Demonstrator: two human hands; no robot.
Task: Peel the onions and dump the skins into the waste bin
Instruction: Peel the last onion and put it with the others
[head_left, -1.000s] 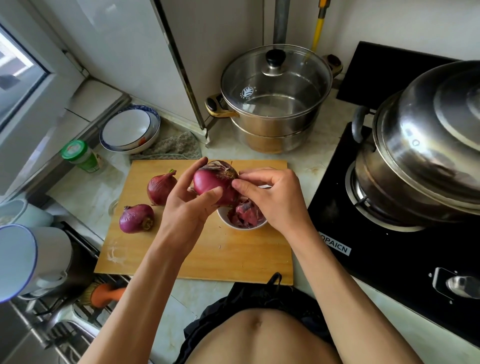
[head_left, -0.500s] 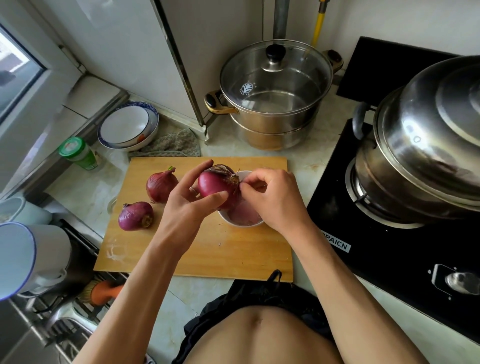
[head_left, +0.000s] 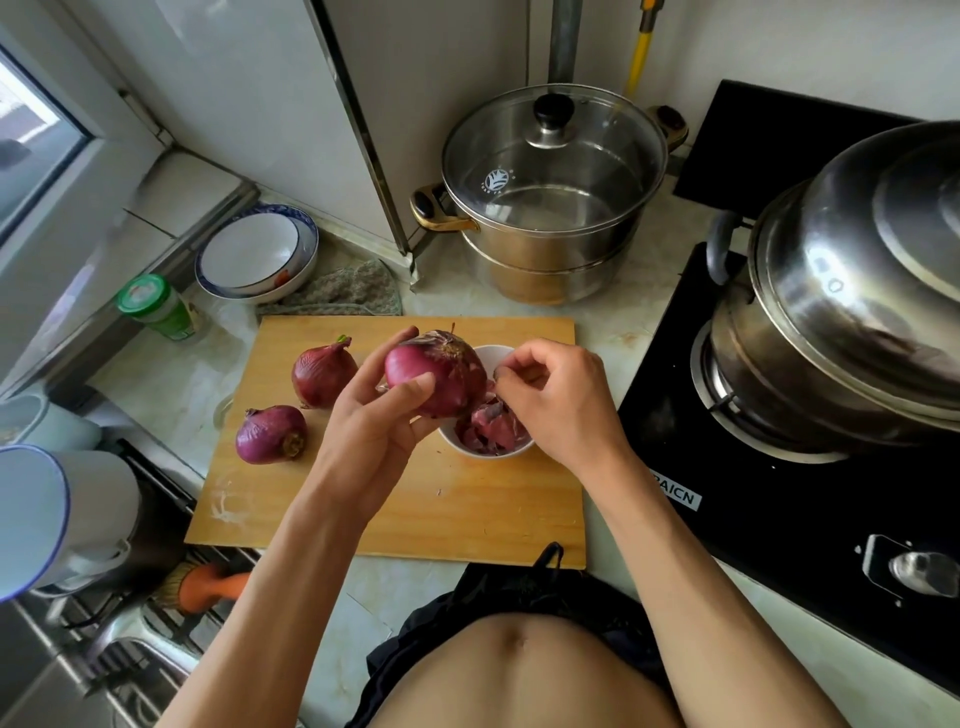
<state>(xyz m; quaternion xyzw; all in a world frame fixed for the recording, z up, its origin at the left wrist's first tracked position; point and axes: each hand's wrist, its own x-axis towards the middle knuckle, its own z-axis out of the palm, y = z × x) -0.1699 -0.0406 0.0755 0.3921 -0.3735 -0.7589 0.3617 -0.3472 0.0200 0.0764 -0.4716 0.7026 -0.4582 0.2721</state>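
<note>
Left hand (head_left: 374, 431) grips a red onion (head_left: 439, 374) above a bowl (head_left: 496, 358); right hand (head_left: 556, 395), just right, fingers curled, possibly pinching skin.

Matt wooden board (head_left: 467, 519) (glossy steel pots (head_left: 550, 260))

This was a home kitchen, small and in daily use. A black gas hob (head_left: 789, 426) sat in the pale stone counter (head_left: 649, 312), carrying a big steel pot with a domed lid (head_left: 852, 291). Beside it, against the wall, stood a steamer pot with a glass lid (head_left: 550, 197). A wooden chopping board (head_left: 467, 509) lay on the counter with red onions (head_left: 322, 374) on it and a small white bowl of skins (head_left: 493, 431). Stacked bowls (head_left: 257, 254), a dishcloth (head_left: 348, 293) and a green-capped jar (head_left: 156, 306) lined the window side. A sink with a scrubbing brush (head_left: 202, 584) lay at the left.
</note>
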